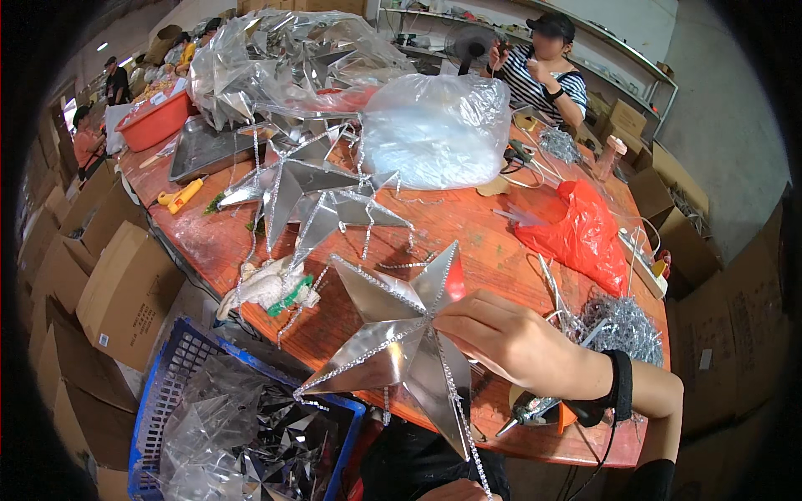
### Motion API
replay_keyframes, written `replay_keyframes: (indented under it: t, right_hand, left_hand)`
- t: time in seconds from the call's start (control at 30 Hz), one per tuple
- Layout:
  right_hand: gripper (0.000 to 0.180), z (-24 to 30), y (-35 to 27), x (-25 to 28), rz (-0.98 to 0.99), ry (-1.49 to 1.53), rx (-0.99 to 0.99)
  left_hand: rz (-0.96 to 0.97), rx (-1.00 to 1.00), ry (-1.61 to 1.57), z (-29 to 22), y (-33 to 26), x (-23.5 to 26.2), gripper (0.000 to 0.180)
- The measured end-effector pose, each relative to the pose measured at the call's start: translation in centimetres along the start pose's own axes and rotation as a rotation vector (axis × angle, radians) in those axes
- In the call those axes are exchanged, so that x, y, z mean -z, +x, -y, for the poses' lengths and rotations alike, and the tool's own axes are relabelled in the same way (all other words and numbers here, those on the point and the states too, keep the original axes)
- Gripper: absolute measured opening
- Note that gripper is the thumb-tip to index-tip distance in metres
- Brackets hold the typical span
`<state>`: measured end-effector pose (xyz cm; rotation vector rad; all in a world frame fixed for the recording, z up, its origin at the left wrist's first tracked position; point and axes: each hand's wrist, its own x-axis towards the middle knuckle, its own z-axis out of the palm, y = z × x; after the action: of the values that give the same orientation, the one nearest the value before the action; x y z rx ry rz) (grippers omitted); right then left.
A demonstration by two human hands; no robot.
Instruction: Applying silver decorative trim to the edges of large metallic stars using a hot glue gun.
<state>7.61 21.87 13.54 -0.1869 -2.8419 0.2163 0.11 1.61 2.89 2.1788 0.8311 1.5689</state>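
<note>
While the right hand [501,338] comes in from the right side over the near edge of the table [468,225], its fingers [455,321] are closed around the middle of a silver star [401,342], so the star hangs just to the left of the hand and touches it at the centre. This star has long folded points with bead strips along the ridges; its longest visible line goes from the upper point, near the hand, down to the lower point, which reaches toward the bottom edge of the view, a little tilted to the right. One bead strip [472,447] hangs loose from that lower point. At the bottom edge a small piece of the left hand [455,493] shows, just beside the end of the strip, but I cannot tell if it is open or closed, or if it holds the strip. So the right hand is the nearer one to the star body, and the left is nearer to the loose end. Under the right wrist a glue gun [526,411] lies on the table, and behind the forearm there is a heap of silver beads [622,326]. Further on the table lie more finished stars [309,188], a red bag [576,234] and a big clear bag [439,125]. Below left, off the table, a blue crate [159,392] holds stars in plastic. Another person [543,71] works at the far side
</note>
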Motion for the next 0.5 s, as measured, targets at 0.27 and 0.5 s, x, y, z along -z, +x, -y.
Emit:
replay_keyframes:
  t: [0.27,0.5]
  right_hand:
    - [0.034,0.2,0.2,0.0,-0.018,-0.022,0.011]
    - [0.032,0.4,-0.1,-0.2,-0.040,-0.035,0.015]
  left_hand:
    - [0.066,0.169,-0.119,-0.2,-0.7,0.7,0.014]
    - [0.055,0.091,-0.012,-0.2,-1.1,0.3,0.012]
